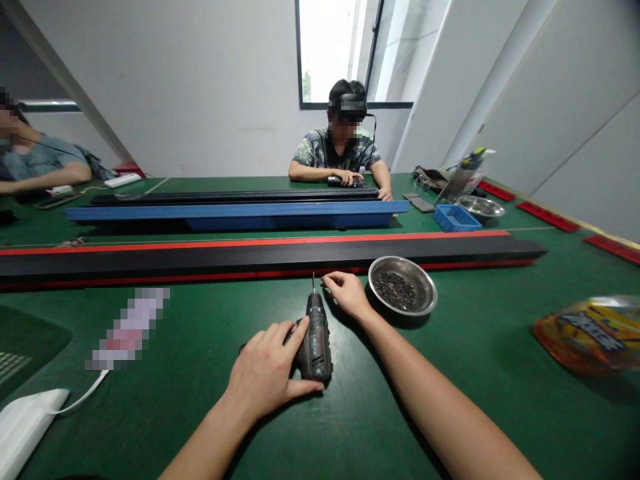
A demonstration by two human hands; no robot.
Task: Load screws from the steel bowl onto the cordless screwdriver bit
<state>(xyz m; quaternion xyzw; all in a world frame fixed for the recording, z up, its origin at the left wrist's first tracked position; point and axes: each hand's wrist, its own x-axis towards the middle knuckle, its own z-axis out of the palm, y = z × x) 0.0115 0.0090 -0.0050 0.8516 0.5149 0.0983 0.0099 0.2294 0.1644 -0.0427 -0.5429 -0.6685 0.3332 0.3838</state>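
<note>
A black power drill (316,347) lies on the green table with its thin bit pointing away from me. My left hand (270,363) is wrapped round its body and handle from the left. Just right of the bit tip, my right hand (345,290) is closed in a pinch; what its fingertips hold is too small to name. Beside that hand stands a round metal bowl (429,293) with many small dark screws (395,291) in it. A long black bar with red edges (250,257) lies across the table beyond both hands.
A blue bar (240,212), a blue tray (456,219) and a second metal bowl (483,207) are farther back. An orange bag (590,333) lies right, a white power bank (30,427) left. A person (340,150) sits opposite; another person (45,160) is far left.
</note>
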